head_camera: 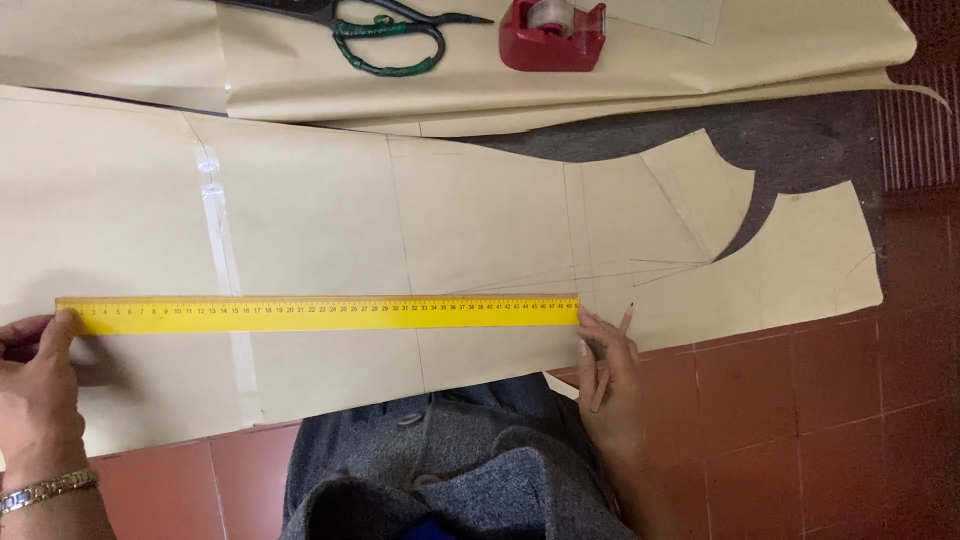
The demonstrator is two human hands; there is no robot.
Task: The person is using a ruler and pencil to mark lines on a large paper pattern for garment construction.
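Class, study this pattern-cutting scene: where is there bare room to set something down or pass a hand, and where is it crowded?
Free: the red tiled floor right of the right hand, and the plain pattern paper between the yellow ruler and the folded sheets above. Crowded: the top edge, where scissors and red tape dispenser lie, and the ruler line, pinned by the left hand.

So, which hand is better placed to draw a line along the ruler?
The right hand: it holds the pencil beside the ruler's right end. The left hand holds no pencil; its thumb presses down the ruler's other end on the paper.
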